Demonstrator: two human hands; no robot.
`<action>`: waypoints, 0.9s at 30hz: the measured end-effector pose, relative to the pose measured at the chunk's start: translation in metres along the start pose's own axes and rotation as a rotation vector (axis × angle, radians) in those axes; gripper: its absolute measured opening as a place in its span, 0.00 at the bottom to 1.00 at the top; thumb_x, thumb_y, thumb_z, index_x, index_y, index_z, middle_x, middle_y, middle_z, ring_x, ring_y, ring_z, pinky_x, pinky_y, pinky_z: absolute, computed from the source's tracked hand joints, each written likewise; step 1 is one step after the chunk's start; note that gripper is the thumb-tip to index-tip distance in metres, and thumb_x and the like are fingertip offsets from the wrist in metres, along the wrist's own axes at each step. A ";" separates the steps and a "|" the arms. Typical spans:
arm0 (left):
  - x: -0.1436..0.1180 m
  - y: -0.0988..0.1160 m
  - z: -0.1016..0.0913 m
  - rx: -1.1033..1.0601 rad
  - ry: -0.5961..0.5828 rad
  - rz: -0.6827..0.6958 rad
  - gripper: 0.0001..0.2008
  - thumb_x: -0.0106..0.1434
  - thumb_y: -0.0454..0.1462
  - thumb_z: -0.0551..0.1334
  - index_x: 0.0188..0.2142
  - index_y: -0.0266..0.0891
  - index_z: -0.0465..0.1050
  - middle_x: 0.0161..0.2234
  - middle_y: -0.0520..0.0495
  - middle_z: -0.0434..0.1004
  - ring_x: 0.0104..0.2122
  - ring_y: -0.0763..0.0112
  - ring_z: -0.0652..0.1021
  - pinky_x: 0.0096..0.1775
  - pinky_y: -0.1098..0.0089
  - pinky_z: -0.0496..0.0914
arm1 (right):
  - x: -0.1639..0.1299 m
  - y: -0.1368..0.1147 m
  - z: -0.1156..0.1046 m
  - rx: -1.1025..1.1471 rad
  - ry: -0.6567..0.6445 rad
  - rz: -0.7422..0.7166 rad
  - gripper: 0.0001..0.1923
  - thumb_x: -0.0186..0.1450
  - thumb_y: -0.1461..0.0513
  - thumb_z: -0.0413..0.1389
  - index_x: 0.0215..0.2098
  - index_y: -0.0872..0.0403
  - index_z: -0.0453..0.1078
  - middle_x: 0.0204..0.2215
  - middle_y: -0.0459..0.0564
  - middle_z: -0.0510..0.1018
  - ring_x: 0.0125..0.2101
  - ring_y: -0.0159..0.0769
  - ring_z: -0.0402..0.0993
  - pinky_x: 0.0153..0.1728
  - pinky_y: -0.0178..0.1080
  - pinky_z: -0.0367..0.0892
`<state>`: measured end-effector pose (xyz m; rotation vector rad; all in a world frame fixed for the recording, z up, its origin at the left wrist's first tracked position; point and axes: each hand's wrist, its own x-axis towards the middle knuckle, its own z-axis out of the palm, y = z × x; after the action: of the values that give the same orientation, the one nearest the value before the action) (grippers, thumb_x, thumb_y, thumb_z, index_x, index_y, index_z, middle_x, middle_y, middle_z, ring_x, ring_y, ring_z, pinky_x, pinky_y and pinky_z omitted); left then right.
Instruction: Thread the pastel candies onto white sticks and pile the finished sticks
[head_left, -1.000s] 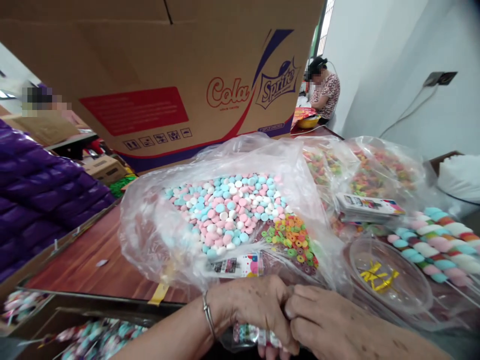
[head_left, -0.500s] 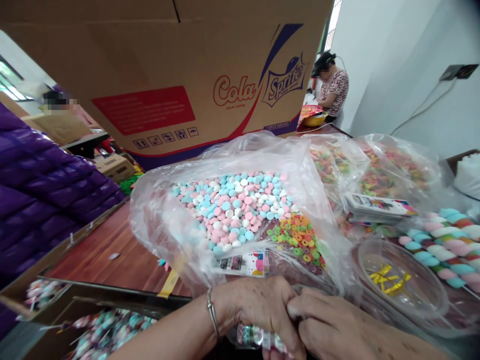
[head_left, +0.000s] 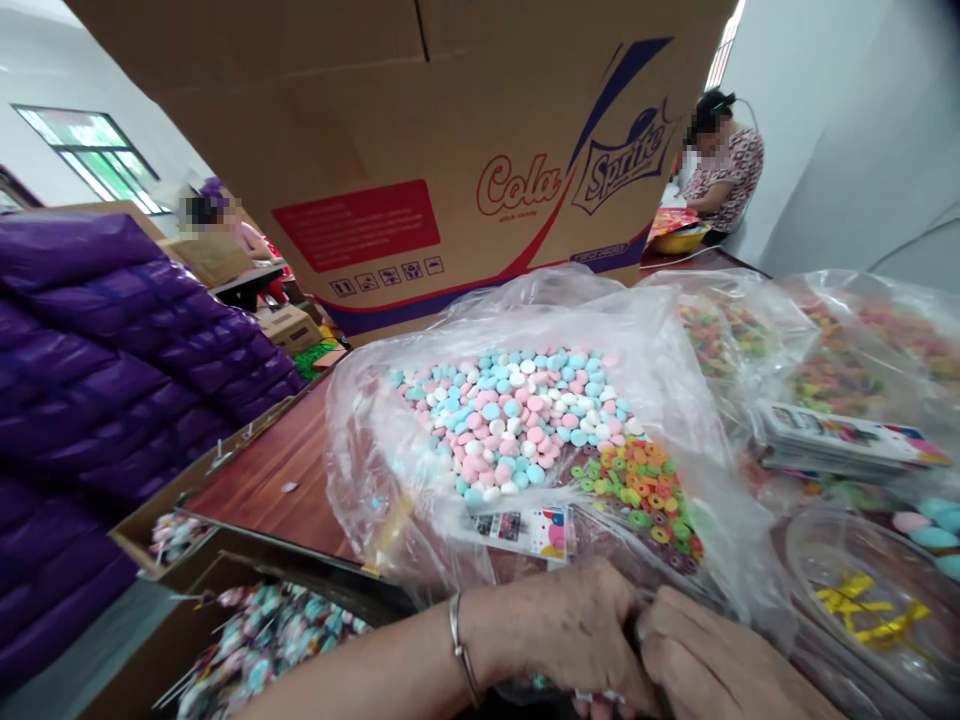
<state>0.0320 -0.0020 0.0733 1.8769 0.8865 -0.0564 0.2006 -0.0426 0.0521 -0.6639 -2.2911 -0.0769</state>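
Observation:
At the bottom edge, my left hand (head_left: 581, 625), with a metal bangle at the wrist, is closed on a clear-wrapped candy (head_left: 596, 695). Only a sliver of its pink and pale wrapping shows below the fingers. Pressed against it, my right hand (head_left: 697, 655) has its fingers closed; whatever they pinch is hidden. Just beyond the hands, a printed card (head_left: 525, 528) lies by an open clear plastic bag (head_left: 352, 430). Pink, blue and white candies (head_left: 502, 420) are heaped there, with ring candies (head_left: 645, 490) in several colours beside them.
Right of my hands stands a clear tub (head_left: 806, 570) with gold twist ties (head_left: 870, 605). A card stack (head_left: 840, 440) lies behind it. A large carton (head_left: 390, 130) blocks the back. Boxes of wrapped candies (head_left: 277, 630) sit lower left, near purple bundles (head_left: 112, 350). A co-worker (head_left: 724, 170) sits at back right.
My view has turned left, so the carton, bag and tub appear farther right. Both hands remain together, and less of the wrapped candy shows beneath them.

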 end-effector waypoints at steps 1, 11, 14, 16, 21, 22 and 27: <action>0.000 -0.001 0.003 0.084 0.086 0.030 0.09 0.54 0.31 0.63 0.19 0.41 0.69 0.15 0.54 0.69 0.15 0.73 0.68 0.19 0.72 0.60 | 0.006 0.000 -0.005 -0.069 0.006 -0.006 0.18 0.73 0.68 0.37 0.37 0.53 0.68 0.25 0.47 0.77 0.26 0.35 0.71 0.31 0.35 0.66; 0.012 0.001 0.021 0.608 0.691 0.077 0.13 0.58 0.23 0.51 0.37 0.35 0.70 0.31 0.38 0.75 0.28 0.55 0.75 0.30 0.60 0.68 | 0.007 0.018 0.017 -0.052 0.123 0.364 0.11 0.68 0.69 0.45 0.34 0.54 0.68 0.27 0.50 0.74 0.29 0.36 0.71 0.31 0.37 0.69; 0.015 0.007 0.022 0.540 0.889 0.220 0.15 0.61 0.24 0.51 0.45 0.33 0.67 0.40 0.35 0.73 0.39 0.53 0.74 0.40 0.54 0.70 | 0.014 0.031 0.020 -0.042 0.263 0.400 0.10 0.67 0.70 0.48 0.34 0.54 0.68 0.27 0.49 0.75 0.30 0.35 0.73 0.33 0.36 0.70; 0.011 0.012 0.021 0.417 1.005 0.348 0.15 0.62 0.26 0.53 0.49 0.32 0.65 0.46 0.33 0.70 0.46 0.53 0.71 0.47 0.53 0.67 | 0.020 0.039 0.019 -0.061 0.349 0.367 0.10 0.66 0.71 0.48 0.37 0.54 0.69 0.30 0.50 0.77 0.33 0.35 0.75 0.36 0.38 0.71; -0.011 0.020 0.015 -0.161 0.883 0.207 0.09 0.67 0.40 0.56 0.32 0.39 0.68 0.32 0.45 0.71 0.34 0.63 0.73 0.38 0.64 0.68 | 0.028 0.044 0.014 -0.006 0.414 0.383 0.08 0.66 0.70 0.51 0.37 0.53 0.68 0.33 0.49 0.78 0.38 0.36 0.76 0.40 0.39 0.71; -0.012 0.020 0.014 -0.337 0.795 0.143 0.15 0.68 0.45 0.53 0.29 0.39 0.68 0.28 0.47 0.71 0.30 0.65 0.72 0.35 0.66 0.67 | 0.030 0.043 0.012 0.025 0.417 0.410 0.07 0.66 0.69 0.52 0.36 0.52 0.68 0.33 0.49 0.78 0.37 0.35 0.75 0.39 0.38 0.71; -0.005 0.016 -0.005 -1.359 0.361 -0.043 0.29 0.68 0.56 0.44 0.33 0.35 0.70 0.22 0.47 0.74 0.21 0.69 0.73 0.29 0.70 0.66 | 0.046 0.017 0.007 0.211 0.406 0.393 0.08 0.65 0.71 0.51 0.36 0.53 0.66 0.32 0.47 0.76 0.35 0.33 0.73 0.37 0.37 0.70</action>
<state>0.0363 -0.0040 0.0904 0.5832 0.8429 0.7078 0.1773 -0.0058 0.0752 -0.8833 -1.7221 0.1971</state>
